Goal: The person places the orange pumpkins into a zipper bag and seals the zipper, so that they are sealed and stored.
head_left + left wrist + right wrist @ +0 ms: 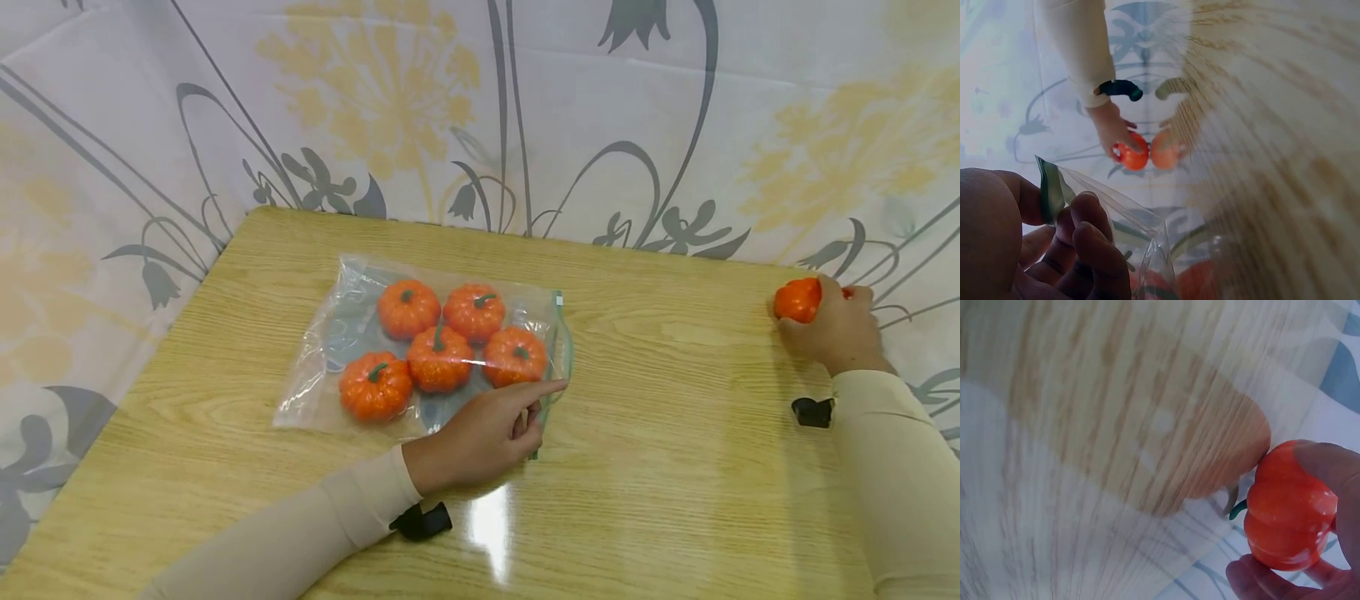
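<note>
A clear zip bag (315, 400) with a green zip edge lies flat on the table, and several small orange pumpkins (440, 358) with green stems are inside it. My left hand (480, 437) is at the bag's open right end, its index finger stretched along the opening. In the left wrist view, its fingers hold the green zip edge (1052, 192). Far to the right, near the table's back corner, my right hand (843, 325) grips a single glossy red-orange pumpkin (1288, 509). Thumb and fingers are on opposite sides of it, and its green stem shows.
The wood-grain table (660, 467) stretches between the bag and the right hand. A patterned cloth (570, 108) with grey and yellow flowers hangs behind the table. Dark straps (422, 521) are on both wrists.
</note>
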Demonstrator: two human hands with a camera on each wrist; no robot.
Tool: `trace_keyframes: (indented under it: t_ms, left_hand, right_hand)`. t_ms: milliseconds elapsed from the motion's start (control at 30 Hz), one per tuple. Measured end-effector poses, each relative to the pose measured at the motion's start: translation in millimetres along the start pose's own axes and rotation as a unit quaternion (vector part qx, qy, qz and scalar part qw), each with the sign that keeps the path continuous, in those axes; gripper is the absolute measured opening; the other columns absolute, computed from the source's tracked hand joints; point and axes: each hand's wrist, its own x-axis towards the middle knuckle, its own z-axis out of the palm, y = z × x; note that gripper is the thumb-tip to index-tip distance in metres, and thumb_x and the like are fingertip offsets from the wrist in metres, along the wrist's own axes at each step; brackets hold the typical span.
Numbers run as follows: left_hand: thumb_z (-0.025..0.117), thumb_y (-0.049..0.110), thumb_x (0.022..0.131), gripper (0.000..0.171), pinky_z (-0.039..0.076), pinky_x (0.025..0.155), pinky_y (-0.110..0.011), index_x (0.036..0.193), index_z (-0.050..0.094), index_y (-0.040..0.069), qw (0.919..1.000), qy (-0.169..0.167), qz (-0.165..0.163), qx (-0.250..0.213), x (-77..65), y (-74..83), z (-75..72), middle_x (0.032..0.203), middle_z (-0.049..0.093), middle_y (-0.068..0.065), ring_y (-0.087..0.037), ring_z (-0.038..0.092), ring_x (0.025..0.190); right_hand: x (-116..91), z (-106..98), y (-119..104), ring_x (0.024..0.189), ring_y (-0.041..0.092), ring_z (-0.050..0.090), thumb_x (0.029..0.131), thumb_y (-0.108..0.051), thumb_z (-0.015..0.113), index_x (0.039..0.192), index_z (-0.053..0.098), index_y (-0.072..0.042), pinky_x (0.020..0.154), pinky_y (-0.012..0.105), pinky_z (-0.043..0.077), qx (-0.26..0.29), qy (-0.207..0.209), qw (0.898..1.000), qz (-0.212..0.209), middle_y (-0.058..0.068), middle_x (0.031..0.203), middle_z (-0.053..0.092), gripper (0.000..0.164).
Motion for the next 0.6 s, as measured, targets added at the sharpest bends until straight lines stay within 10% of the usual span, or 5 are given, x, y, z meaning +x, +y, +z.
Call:
trace_keyframes:
  t_ms: [600]
  left_hand:
    - [0.05,0.01,0.098,0.054,0.037,0.059,-0.015,0.151,0.044,0.014,1.0,0.001,-0.002,-0.003,0.5,-0.3,0.4,0.087,0.051,0.006,-0.002,0.04,0.065]
  right_hand:
    - [-9.8,4.2,-11.4,0.102,0.066,0.036,0.096,-0.037,0.056,0.152,0.017,0.011,0.094,0.075,0.035,0.024,0.05,0.998,-0.019,0.052,0.139,0.017,0.084]
